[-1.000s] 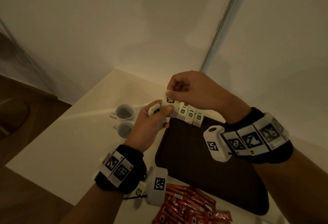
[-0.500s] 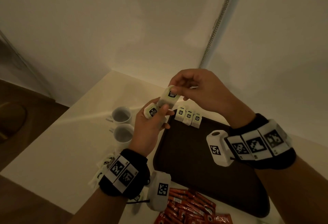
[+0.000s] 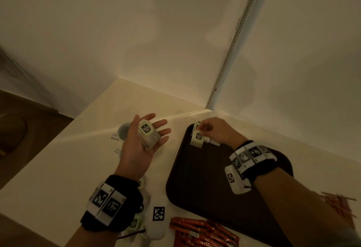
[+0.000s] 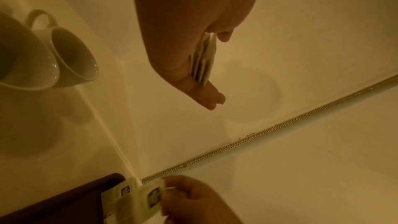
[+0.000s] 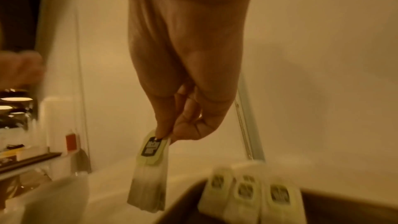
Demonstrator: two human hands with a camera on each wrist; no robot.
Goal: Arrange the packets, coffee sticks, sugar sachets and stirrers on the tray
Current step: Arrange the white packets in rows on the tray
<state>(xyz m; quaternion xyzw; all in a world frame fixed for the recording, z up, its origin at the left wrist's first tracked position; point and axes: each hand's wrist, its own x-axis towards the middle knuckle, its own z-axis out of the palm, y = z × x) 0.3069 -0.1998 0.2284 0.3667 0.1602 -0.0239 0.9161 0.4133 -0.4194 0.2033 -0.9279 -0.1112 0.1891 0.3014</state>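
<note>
Placing packets on the tray (image 3: 205, 184).
My right hand (image 3: 216, 132) pinches one packet (image 3: 197, 139) over the tray's far corner; my left hand (image 3: 140, 143) lies flat, palm up, carrying a small stack (image 3: 148, 134).

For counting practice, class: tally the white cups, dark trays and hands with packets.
White cups: 2
Dark tray: 1
Hands with packets: 2 (left hand carries a packet stack, right hand pinches one packet)
Total: 5

Likely a hotel room: cups (image 4: 71, 57), coffee sticks (image 3: 203, 233), serving tray (image 3: 205, 178) on a corner counter (image 3: 58, 168).
</note>
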